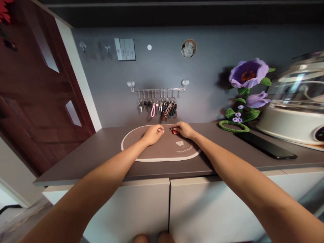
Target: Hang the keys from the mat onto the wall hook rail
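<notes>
Over the brown oval mat (162, 158), my left hand (153, 134) is closed, its fingers curled in loosely. Nothing shows between those fingertips. My right hand (184, 130) pinches a small red tag-like piece (175, 132) low over the mat's back right part. A bit of metal sticks out on its left side; whether it is a key is too small to tell. Above both hands, several keys and key rings (165, 109) hang from a clear hook rail (159, 90) on the grey wall, among them a pink loop strap (153, 110).
Right of the mat, a black phone (265, 145) lies on the dark countertop (101, 158). Behind it stand purple artificial flowers (248, 74) with a green ring base. A white appliance with a clear dome (296, 121) fills the right end. A dark red door (37, 84) is at left.
</notes>
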A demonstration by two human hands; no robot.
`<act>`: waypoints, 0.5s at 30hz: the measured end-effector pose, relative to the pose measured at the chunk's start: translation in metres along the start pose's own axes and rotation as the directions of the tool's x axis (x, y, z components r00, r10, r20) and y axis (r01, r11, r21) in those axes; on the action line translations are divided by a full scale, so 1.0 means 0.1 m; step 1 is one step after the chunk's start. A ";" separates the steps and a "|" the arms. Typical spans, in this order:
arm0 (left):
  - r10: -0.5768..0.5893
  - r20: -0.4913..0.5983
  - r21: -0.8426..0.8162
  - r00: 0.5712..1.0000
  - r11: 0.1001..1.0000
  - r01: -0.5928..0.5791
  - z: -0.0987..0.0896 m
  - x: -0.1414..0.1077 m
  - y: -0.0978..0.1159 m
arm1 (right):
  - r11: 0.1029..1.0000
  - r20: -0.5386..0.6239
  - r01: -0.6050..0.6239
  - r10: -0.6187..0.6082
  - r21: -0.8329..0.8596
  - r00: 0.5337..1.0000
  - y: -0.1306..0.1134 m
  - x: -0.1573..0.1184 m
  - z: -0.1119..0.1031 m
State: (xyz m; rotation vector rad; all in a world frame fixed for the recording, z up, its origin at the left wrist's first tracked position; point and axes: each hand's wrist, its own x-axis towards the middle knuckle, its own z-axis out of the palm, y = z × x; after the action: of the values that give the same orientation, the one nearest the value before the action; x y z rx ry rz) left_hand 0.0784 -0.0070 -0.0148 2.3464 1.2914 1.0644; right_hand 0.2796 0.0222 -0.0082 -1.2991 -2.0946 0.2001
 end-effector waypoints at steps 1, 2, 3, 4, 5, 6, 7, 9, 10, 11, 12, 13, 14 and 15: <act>-0.001 0.004 0.002 1.000 1.000 0.001 0.00 0.00 -0.01 | 1.000 0.006 0.013 -0.013 -0.010 1.000 0.00 0.00 0.00; -0.003 0.007 0.004 1.000 1.000 0.003 0.01 0.00 -0.01 | 1.000 0.011 0.022 -0.022 -0.020 1.000 0.00 0.00 0.01; -0.004 0.011 0.004 1.000 1.000 0.004 0.01 0.00 -0.01 | 0.999 0.011 0.025 -0.024 -0.031 1.000 0.00 0.01 0.01; -0.005 0.014 0.003 1.000 1.000 0.005 0.02 0.01 -0.02 | 0.999 0.004 0.021 -0.021 -0.044 1.000 0.00 0.01 0.01; -0.005 0.014 0.003 1.000 1.000 0.005 0.02 0.00 -0.02 | 0.998 -0.005 0.015 -0.015 -0.058 1.000 -0.01 0.01 0.01; -0.005 0.012 0.002 1.000 1.000 0.005 0.02 0.00 -0.02 | 0.997 -0.013 0.011 -0.012 -0.071 1.000 -0.01 0.01 0.01; -0.004 0.011 0.001 1.000 1.000 0.004 0.02 0.00 -0.02 | 0.997 -0.020 0.012 -0.013 -0.082 1.000 -0.01 0.01 0.01; -0.004 0.010 0.003 1.000 1.000 0.004 0.02 0.00 -0.01 | 0.995 -0.032 0.027 -0.030 -0.098 0.999 -0.02 0.02 0.01; -0.006 0.007 0.006 1.000 1.000 0.006 0.02 0.00 0.00 | 0.994 -0.035 0.039 -0.043 -0.101 0.998 -0.02 0.02 0.01; -0.008 0.005 0.010 1.000 1.000 0.008 0.01 0.00 0.00 | 0.994 -0.037 0.048 -0.052 -0.103 0.998 -0.02 0.02 0.01; -0.009 0.003 0.014 1.000 1.000 0.009 0.01 0.00 0.00 | 0.993 -0.039 0.053 -0.057 -0.103 0.998 -0.03 0.02 0.01; -0.010 0.003 0.017 1.000 1.000 0.010 0.01 0.00 0.01 | 0.994 -0.041 0.053 -0.058 -0.100 0.997 -0.03 0.02 0.00; -0.011 0.002 0.019 1.000 1.000 0.011 0.00 0.00 0.01 | 0.994 -0.043 0.050 -0.054 -0.093 0.998 -0.04 0.01 0.00; -0.011 0.003 0.020 1.000 1.000 0.011 0.00 0.00 0.01 | 0.996 -0.045 0.042 -0.046 -0.081 0.998 -0.05 0.01 0.00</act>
State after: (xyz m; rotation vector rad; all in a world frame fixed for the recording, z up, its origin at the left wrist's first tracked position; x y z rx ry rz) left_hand 0.0791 -0.0078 -0.0144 2.3521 1.3178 1.0486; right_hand 0.2759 0.0204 -0.0060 -1.2902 -2.1083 0.0660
